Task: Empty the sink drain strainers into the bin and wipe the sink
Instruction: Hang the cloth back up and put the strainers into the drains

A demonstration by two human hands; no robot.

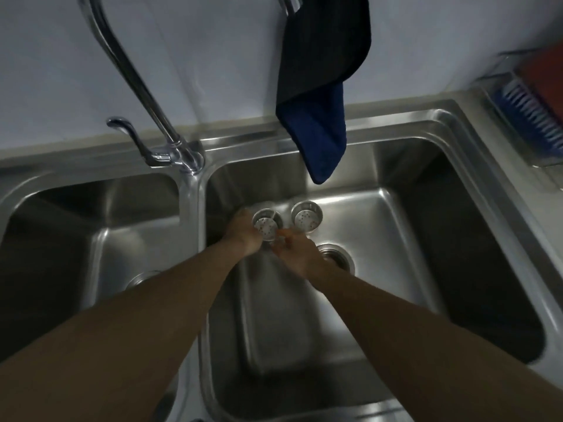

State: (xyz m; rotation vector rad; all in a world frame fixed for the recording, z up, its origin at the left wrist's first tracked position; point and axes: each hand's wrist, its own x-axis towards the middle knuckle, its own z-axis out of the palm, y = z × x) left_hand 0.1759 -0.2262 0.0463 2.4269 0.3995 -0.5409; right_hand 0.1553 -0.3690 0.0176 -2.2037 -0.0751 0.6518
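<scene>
Here's the first strainer (pixel 265 226), a small steel cup with a perforated floor, held low in the right basin towards the back wall of the sink (pixel 405 132). The left hand (pixel 243 236) has its fingers curled round the cup's left side. The right hand (pixel 300 254) comes in at the near rim, and something orange shows at its fingertips, but the blur makes it impossible to tell whether it pinches anything. Dark specks dot the mesh, so this looks like the clearing step, with scraps being worked out of the cup. The second strainer (pixel 306 215) stands upright just beside it, nearer the back wall, the same shiny perforated cup. The open drain (pixel 333 257) gapes just right of the right hand, a ringed steel hole with no strainer in it. No bin is in view, so the next move probably calls for lifting the cup level, so nothing spills, and carrying it out of the sink. The wiping comes later, and the dark blue cloth (pixel 316 117), soft and folded, hangs over the back edge. The chrome tap (pixel 146 86) curves up from the divider, and a dish rack (pixel 533 111) sits past the right edge.
</scene>
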